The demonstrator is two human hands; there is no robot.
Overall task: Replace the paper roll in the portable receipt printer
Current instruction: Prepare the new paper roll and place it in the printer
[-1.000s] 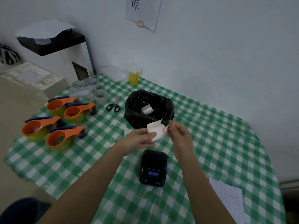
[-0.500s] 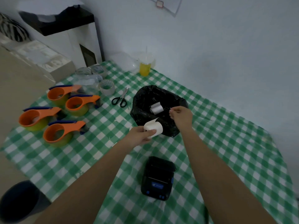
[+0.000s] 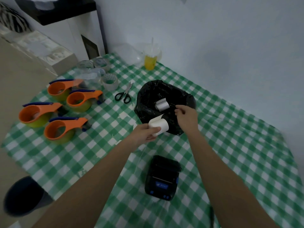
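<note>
- Paper roll (image 3: pixel 158 127), white with a loose flap lifting at its top, sits in our left hand (image 3: pixel 144 133); thumb and fingers close round it, just in front of the black bag (image 3: pixel 148 99).
- Our right hand (image 3: pixel 185 115) hovers over the bag's opening, fingertips drawn together as if pinching; whether anything lies between them we cannot tell.
- Inside the bag lies another small white roll (image 3: pixel 162 104).
- The black receipt printer (image 3: pixel 162 177) rests on the green checked tablecloth (image 3: pixel 238 153), nearer us, between our forearms.
- To the left we see four orange tape dispensers (image 3: pixel 56 111) and black scissors (image 3: pixel 124 94).
</note>
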